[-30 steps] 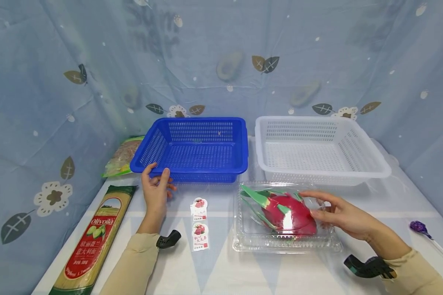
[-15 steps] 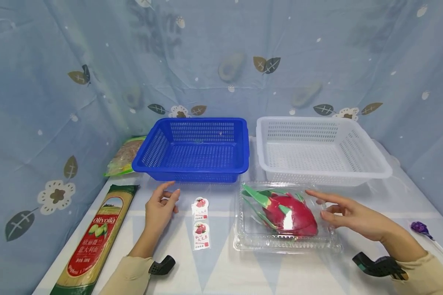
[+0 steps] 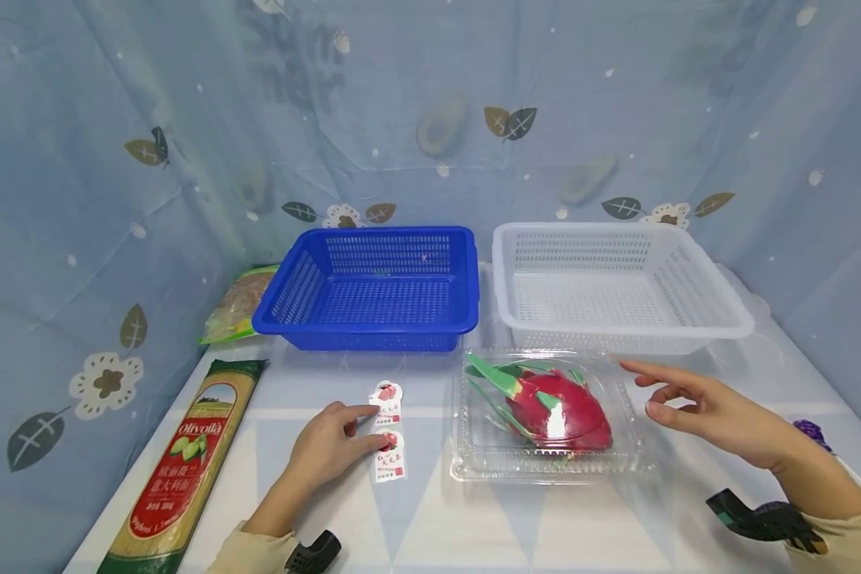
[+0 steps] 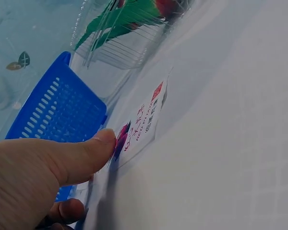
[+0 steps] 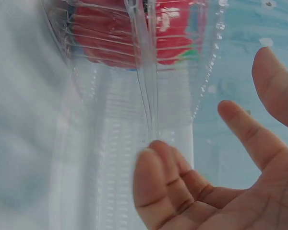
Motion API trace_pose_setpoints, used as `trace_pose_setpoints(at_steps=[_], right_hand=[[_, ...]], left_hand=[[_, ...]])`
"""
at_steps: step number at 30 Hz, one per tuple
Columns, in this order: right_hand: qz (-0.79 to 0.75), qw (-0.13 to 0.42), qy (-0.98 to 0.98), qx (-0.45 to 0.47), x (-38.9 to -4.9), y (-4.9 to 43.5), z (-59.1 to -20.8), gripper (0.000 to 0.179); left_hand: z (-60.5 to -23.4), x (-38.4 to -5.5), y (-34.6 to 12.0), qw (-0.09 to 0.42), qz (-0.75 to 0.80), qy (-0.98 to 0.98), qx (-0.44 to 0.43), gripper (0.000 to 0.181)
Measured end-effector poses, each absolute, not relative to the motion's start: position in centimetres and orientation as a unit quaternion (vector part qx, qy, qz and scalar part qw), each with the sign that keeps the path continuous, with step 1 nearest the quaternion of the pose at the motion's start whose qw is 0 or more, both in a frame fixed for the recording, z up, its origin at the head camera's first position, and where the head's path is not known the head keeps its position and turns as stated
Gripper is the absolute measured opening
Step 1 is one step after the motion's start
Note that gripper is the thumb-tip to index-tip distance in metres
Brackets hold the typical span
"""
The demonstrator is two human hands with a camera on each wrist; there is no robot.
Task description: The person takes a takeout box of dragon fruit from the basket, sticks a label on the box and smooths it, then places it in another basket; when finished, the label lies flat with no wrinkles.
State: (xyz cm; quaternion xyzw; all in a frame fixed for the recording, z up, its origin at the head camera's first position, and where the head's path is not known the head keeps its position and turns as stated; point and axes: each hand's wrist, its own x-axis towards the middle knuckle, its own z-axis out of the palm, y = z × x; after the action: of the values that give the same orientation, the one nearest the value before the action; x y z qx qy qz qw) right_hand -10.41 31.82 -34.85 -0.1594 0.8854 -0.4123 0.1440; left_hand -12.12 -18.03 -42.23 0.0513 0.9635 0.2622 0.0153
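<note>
Two paper stickers with dragon fruit pictures, an upper sticker (image 3: 386, 402) and a lower sticker (image 3: 390, 458), lie on the table. My left hand (image 3: 330, 446) reaches over their left edges, thumb and index finger apart. In the left wrist view the thumb tip overlaps the printed fruit on a sticker (image 4: 143, 120); whether it touches is hard to tell. A red dragon fruit (image 3: 563, 410) with green leaves sits inside a closed clear plastic box (image 3: 545, 470). Just right of that box hovers my right hand (image 3: 717, 410), fingers loosely bent and holding nothing.
Behind stand a blue basket (image 3: 366, 339) and a white basket (image 3: 631, 331). A spaghetti pack (image 3: 182, 470) lies at the left, with a green-edged plastic bag (image 3: 240, 307) beyond it. A purple flower-like item (image 3: 812, 433) is partly behind the right wrist.
My left hand has left the blue basket's front rim and come down and right to the stickers. The right hand has drawn away rightward from the clear box.
</note>
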Motion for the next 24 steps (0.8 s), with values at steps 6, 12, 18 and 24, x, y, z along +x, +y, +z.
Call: trace_pose_setpoints(at_steps=[6,12,18,24], right_hand=[[-0.421,0.119,0.882,-0.172,-9.5,32.4,-34.7,0.050],[-0.427,0.094,0.875,-0.210,-8.7,32.0,-34.2,0.047],[-0.451,0.093,0.846,-0.269,-7.8,31.4,-33.6,0.049],[-0.461,0.099,0.827,-0.306,-7.0,29.8,-33.4,0.050]], left_hand=[[-42.3,-11.9,-17.7,0.021,0.242,0.968,0.057,0.055],[-42.1,-11.4,-17.6,0.031,0.231,0.971,0.055,0.061],[-42.2,-11.2,-17.4,0.023,0.226,0.972,0.059,0.059],[-42.2,-10.9,-17.1,0.020,0.227,0.972,0.063,0.054]])
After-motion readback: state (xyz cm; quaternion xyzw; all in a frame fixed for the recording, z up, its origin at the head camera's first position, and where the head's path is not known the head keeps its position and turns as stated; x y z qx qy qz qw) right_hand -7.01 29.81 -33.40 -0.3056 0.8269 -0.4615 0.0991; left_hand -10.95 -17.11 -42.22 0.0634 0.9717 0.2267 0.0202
